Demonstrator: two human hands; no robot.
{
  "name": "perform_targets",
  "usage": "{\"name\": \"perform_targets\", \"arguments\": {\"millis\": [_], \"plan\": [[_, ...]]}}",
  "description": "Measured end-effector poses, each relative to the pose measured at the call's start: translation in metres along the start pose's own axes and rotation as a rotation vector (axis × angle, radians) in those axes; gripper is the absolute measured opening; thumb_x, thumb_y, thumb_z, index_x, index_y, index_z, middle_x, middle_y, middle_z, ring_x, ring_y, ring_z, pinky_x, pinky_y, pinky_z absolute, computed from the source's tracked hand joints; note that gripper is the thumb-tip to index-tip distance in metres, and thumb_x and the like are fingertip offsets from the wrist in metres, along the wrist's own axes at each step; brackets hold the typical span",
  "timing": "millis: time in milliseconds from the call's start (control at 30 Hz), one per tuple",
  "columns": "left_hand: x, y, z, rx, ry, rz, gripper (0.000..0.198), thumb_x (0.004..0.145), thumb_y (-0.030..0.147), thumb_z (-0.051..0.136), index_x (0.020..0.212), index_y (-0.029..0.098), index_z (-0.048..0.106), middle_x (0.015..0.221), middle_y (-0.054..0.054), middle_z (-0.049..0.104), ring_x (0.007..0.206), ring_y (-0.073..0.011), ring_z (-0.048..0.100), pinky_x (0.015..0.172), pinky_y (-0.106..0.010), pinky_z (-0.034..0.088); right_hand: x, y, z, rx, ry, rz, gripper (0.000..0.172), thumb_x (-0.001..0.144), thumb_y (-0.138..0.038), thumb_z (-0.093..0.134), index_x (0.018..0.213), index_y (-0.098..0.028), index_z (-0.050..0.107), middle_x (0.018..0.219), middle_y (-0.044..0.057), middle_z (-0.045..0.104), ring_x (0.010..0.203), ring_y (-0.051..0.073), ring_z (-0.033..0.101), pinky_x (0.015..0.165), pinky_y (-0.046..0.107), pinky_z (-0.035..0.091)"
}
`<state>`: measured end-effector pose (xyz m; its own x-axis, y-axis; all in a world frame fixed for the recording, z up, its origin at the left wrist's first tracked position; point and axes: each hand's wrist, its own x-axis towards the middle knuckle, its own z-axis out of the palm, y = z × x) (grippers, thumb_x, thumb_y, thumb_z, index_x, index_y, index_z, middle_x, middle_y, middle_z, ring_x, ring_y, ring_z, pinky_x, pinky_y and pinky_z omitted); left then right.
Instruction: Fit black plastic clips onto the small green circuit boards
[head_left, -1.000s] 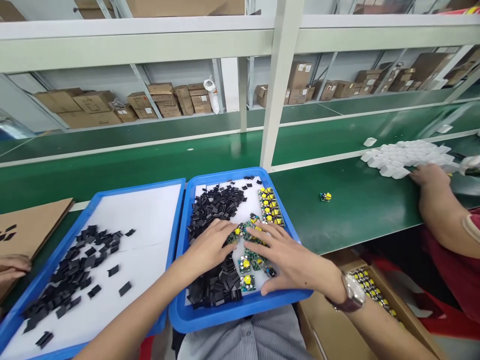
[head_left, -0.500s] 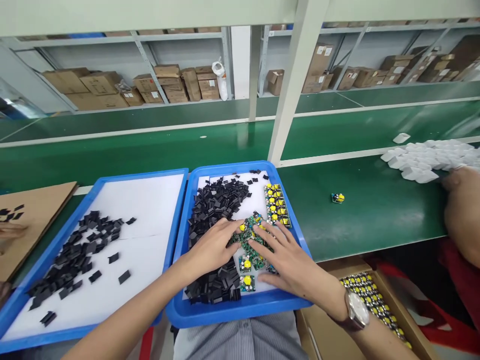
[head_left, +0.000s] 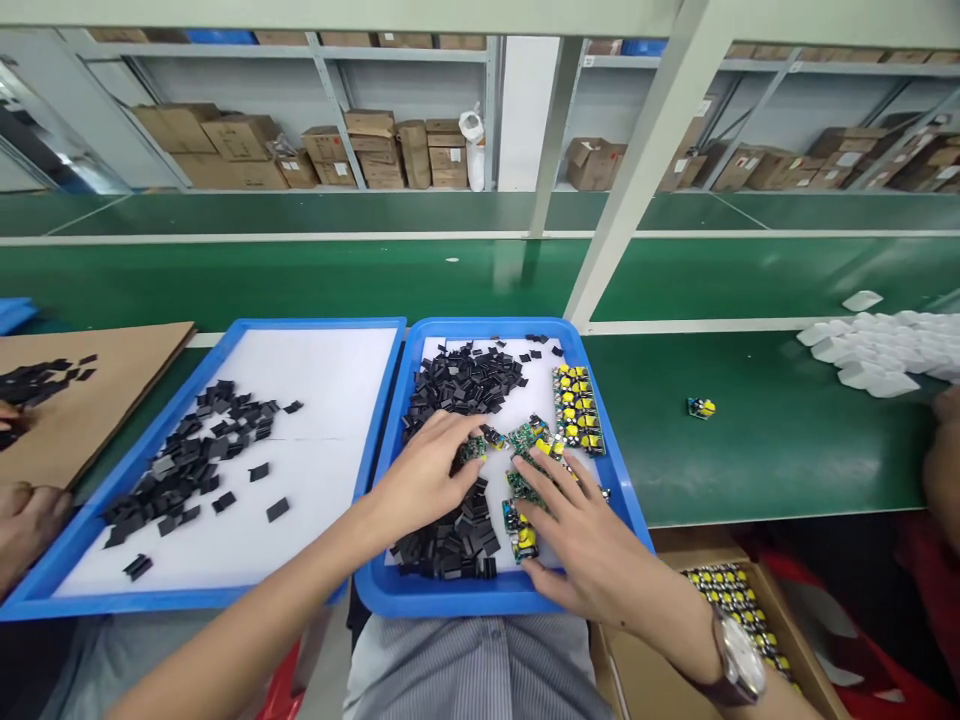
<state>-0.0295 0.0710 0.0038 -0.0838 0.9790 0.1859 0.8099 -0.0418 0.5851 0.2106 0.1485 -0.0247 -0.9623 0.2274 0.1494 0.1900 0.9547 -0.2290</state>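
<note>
My left hand (head_left: pixel 427 465) is over the blue tray (head_left: pixel 499 598), with a small green circuit board (head_left: pixel 472 450) between its thumb and fingers. My right hand (head_left: pixel 574 520), a watch on its wrist, lies with spread fingers on a loose group of circuit boards (head_left: pixel 525 440) with yellow parts. Its fingers hide some of these boards. Rows of boards (head_left: pixel 577 410) stand along the tray's right side. A heap of small black folded pieces (head_left: pixel 461 385) fills the left of the tray, and more black pieces (head_left: pixel 454 535) lie below my left hand.
To the left, a second blue tray (head_left: pixel 390 400) carries scattered black pieces (head_left: pixel 202 450). Co-workers' hands (head_left: pixel 30 525) show at both edges. One board (head_left: pixel 701 407) and white plastic parts (head_left: pixel 892 345) are on the green bench. A carton of boards (head_left: pixel 750 610) sits lower right.
My left hand has drawn a board apart from the group. My right hand has gathered the lower loose boards closer together. The view has shifted left.
</note>
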Motion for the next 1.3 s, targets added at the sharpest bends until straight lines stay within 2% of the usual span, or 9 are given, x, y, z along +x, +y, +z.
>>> {"name": "perform_targets", "arguments": {"millis": [100,200,400,533,667,833,967,1167,1300], "plan": [[-0.007,0.001,-0.006,-0.074,0.085,-0.051,0.043,0.094,0.019,0.063,0.137,0.022,0.061,0.118,-0.007,0.07,0.111,-0.025,0.067,0.104,-0.044,0.055,0.004,-0.004,0.0,-0.033,-0.028,-0.033,0.059,0.091,-0.048,0.074,0.138,-0.015,0.063,0.165,0.022,0.042,0.156,0.046,0.031,0.123,0.073,0.029],[-0.018,0.006,-0.006,-0.174,0.119,-0.05,0.042,0.095,0.02,0.064,0.137,0.023,0.06,0.117,-0.005,0.068,0.107,-0.0212,0.067,0.101,-0.039,0.056,0.013,-0.006,0.008,-0.065,-0.03,-0.04,0.061,0.086,-0.055,0.077,0.128,-0.011,0.068,0.164,0.025,0.044,0.154,0.047,0.033,0.124,0.073,0.027],[-0.059,0.011,-0.01,-0.308,0.181,-0.111,0.044,0.096,0.023,0.067,0.139,0.029,0.059,0.117,-0.003,0.069,0.105,-0.0184,0.068,0.099,-0.036,0.056,0.016,-0.008,0.009,-0.162,-0.052,-0.026,0.05,0.083,-0.041,0.078,0.117,-0.004,0.072,0.161,0.032,0.044,0.155,0.048,0.031,0.126,0.07,0.026],[-0.088,0.007,0.0,-0.4,0.198,-0.183,0.041,0.099,0.025,0.065,0.139,0.032,0.06,0.12,-0.003,0.068,0.105,-0.0179,0.068,0.098,-0.035,0.057,0.016,-0.015,-0.001,-0.162,-0.069,-0.046,0.047,0.088,-0.037,0.077,0.125,-0.008,0.07,0.158,0.028,0.049,0.152,0.048,0.037,0.122,0.073,0.032],[-0.105,0.005,0.013,-0.517,0.232,-0.243,0.041,0.101,0.028,0.062,0.142,0.034,0.059,0.131,-0.006,0.065,0.108,-0.0186,0.068,0.097,-0.034,0.059,0.024,-0.022,0.005,-0.135,-0.015,-0.066,0.026,0.1,-0.035,0.065,0.113,-0.014,0.074,0.151,0.019,0.06,0.15,0.043,0.042,0.122,0.07,0.034],[-0.112,0.004,0.015,-0.587,0.211,-0.254,0.036,0.105,0.032,0.058,0.141,0.035,0.063,0.136,-0.006,0.063,0.103,-0.0181,0.068,0.094,-0.032,0.059,0.028,-0.028,0.027,-0.09,0.094,-0.054,0.015,0.1,-0.025,0.066,0.099,-0.014,0.076,0.133,0.016,0.073,0.142,0.04,0.053,0.123,0.069,0.034],[-0.114,0.006,0.015,-0.645,0.188,-0.273,0.034,0.104,0.034,0.059,0.137,0.036,0.067,0.135,-0.006,0.061,0.097,-0.0169,0.069,0.094,-0.031,0.06,0.021,-0.025,0.031,-0.003,0.194,-0.014,0.011,0.099,-0.019,0.067,0.09,-0.017,0.073,0.126,0.012,0.076,0.138,0.038,0.057,0.122,0.068,0.036],[-0.105,0.013,0.018,-0.897,0.202,-0.301,0.026,0.103,0.033,0.061,0.125,0.032,0.075,0.126,-0.007,0.063,0.088,-0.0154,0.072,0.079,-0.027,0.065,0.019,-0.02,0.022,0.182,0.27,0.01,0.01,0.1,-0.011,0.063,0.101,-0.019,0.069,0.124,0.008,0.076,0.137,0.032,0.058,0.12,0.064,0.039],[-0.1,0.014,0.021,-0.925,0.208,-0.33,0.024,0.101,0.032,0.064,0.122,0.03,0.077,0.126,-0.007,0.064,0.089,-0.0161,0.073,0.076,-0.027,0.066,0.031,-0.019,0.019,0.233,0.298,-0.041,0.016,0.097,-0.007,0.062,0.104,-0.019,0.069,0.113,0.006,0.079,0.125,0.031,0.063,0.116,0.063,0.042]]}}
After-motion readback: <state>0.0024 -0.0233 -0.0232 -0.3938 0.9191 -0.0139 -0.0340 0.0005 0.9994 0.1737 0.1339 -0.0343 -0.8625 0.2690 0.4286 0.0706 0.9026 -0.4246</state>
